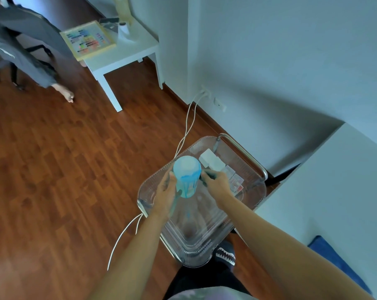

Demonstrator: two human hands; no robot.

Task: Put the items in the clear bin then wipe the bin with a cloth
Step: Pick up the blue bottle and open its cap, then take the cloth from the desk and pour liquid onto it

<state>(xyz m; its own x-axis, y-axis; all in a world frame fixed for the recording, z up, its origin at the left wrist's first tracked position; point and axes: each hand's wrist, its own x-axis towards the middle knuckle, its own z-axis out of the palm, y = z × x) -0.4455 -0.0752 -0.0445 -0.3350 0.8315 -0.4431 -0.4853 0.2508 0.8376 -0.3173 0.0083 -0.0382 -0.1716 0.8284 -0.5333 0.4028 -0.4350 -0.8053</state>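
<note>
A clear bin (201,239) with ribbed walls is seen in the lower centre of the frame, resting on a metal-framed cart (251,158) that stands on the wooden floor (64,159) beside the pale wall (280,61). A light blue cup (187,178), marked with darker blue drips down its side, is held above the bin's interior, near the middle of the frame. The left hand (167,191) is pressed against the cup's left side, its fingers wrapped around it in a grip. The right hand (216,182) is placed just right of the cup, its fingers curled around a small dark object (205,177) that cannot be identified; whether the cup is also touched by this hand cannot be told. At the bin's far end, two white blocks (211,160) are laid side by side, and small packets with red markings (235,180) are seen next to them, partly hidden by the right hand. White cables (188,124) are trailed from the wall down to the floor past the cart. In the upper left of the frame, a white side surface (122,55) is seen carrying a framed colourful board (87,40). A blue item (334,260) is visible at the lower right.
</note>
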